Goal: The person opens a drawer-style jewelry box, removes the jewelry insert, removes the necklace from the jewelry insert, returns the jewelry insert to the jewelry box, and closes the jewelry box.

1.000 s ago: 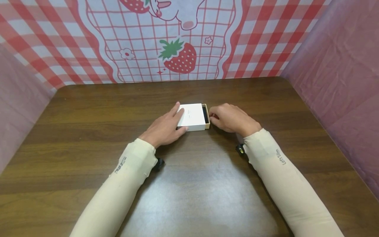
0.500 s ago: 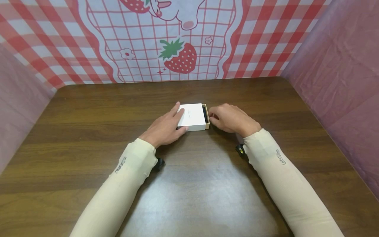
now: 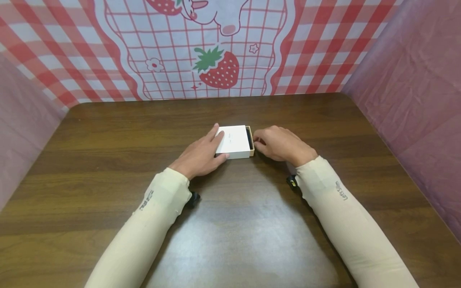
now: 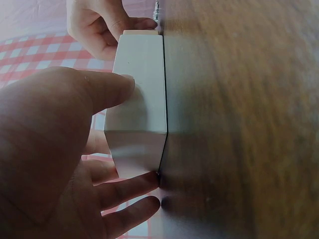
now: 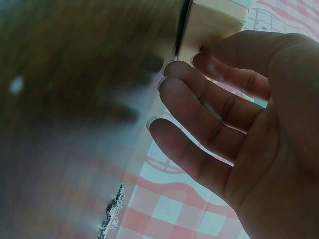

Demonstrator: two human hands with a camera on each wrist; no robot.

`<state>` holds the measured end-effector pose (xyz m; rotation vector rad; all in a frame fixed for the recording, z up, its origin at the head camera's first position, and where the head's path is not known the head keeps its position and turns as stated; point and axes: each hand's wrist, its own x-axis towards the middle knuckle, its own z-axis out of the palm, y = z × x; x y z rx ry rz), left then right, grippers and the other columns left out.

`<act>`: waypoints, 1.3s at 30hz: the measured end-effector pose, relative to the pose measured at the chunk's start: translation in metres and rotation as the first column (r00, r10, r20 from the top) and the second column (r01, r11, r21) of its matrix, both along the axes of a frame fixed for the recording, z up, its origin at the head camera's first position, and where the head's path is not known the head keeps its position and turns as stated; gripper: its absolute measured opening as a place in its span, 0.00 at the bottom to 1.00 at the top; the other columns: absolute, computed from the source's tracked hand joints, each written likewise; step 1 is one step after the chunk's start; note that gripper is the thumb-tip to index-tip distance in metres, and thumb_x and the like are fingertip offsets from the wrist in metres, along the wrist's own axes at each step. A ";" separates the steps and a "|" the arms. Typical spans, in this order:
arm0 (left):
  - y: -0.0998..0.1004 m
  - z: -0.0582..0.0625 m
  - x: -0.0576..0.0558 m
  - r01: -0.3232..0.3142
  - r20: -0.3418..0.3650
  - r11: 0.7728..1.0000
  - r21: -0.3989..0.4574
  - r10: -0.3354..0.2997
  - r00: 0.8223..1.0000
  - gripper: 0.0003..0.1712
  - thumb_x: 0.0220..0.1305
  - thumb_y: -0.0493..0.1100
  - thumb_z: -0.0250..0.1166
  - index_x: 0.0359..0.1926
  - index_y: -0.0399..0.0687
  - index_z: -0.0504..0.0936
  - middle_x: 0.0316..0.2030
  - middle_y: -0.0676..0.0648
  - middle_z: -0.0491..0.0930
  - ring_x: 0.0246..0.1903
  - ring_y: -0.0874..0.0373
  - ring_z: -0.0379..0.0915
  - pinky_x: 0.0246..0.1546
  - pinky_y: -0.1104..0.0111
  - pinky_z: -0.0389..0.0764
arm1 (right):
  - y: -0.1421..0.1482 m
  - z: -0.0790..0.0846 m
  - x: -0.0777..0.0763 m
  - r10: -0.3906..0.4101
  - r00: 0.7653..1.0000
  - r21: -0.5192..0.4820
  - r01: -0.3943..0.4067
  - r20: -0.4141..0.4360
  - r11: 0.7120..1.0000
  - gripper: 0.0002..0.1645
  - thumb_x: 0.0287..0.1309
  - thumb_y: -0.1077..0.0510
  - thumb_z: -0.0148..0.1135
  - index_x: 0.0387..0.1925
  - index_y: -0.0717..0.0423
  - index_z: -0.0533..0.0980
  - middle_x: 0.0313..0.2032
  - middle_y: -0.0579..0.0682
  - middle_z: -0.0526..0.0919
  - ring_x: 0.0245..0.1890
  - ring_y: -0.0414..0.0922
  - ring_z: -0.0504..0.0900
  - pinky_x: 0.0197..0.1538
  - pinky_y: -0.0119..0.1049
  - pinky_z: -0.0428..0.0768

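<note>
A white slide box (image 3: 233,140) with faint lettering on top lies flat on the wooden table. Its tan inner tray (image 3: 251,141) sticks out a little at the right end, showing something black inside. My left hand (image 3: 199,156) grips the white sleeve, thumb along the near side and fingers over the top and left end. In the left wrist view, that thumb (image 4: 117,89) presses the sleeve's side wall. With loosely bent fingers, my right hand (image 3: 282,145) touches the tray's outer end. Thumb and fingertips meet the tan end panel (image 5: 209,27) in the right wrist view.
The brown table (image 3: 223,240) extends around both forearms. Behind it hangs a red-and-white checked cloth (image 3: 317,48) with strawberry prints. Pinkish drapes (image 3: 414,80) flank the sides. Dark wrist cameras (image 3: 292,182) sit under both cuffs.
The tan tray has slid very slightly left into the white sleeve, my right fingers moving with it. The left hand and sleeve stay where they were.
</note>
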<state>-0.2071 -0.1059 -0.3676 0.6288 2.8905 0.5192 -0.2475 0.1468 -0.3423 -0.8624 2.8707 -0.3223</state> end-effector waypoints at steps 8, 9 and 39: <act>0.000 0.000 0.000 0.003 -0.004 1.000 0.007 -0.003 1.000 0.45 0.74 0.59 0.54 0.80 0.45 0.46 0.80 0.43 0.34 0.76 0.47 0.46 0.71 0.55 0.57 | 0.000 0.001 0.001 0.017 1.000 -0.014 -0.017 -0.008 1.000 0.07 0.69 0.54 0.59 0.40 0.49 0.82 0.29 0.45 0.80 0.27 0.44 0.75 0.33 0.39 0.75; 0.000 0.000 0.000 0.004 -0.005 1.000 0.008 -0.004 1.000 0.45 0.74 0.59 0.54 0.80 0.45 0.47 0.80 0.43 0.35 0.76 0.47 0.46 0.71 0.55 0.57 | 0.000 0.001 0.001 0.016 1.000 -0.013 -0.016 -0.008 1.000 0.07 0.69 0.54 0.59 0.40 0.49 0.82 0.29 0.45 0.80 0.28 0.44 0.75 0.33 0.39 0.75; -0.001 0.000 0.000 0.001 -0.008 1.000 0.006 -0.001 1.000 0.45 0.74 0.59 0.54 0.80 0.45 0.47 0.80 0.43 0.35 0.75 0.47 0.46 0.71 0.55 0.57 | -0.002 -0.001 0.000 0.038 0.999 -0.008 -0.039 -0.034 0.999 0.07 0.68 0.55 0.57 0.38 0.48 0.81 0.28 0.44 0.79 0.26 0.44 0.74 0.32 0.39 0.74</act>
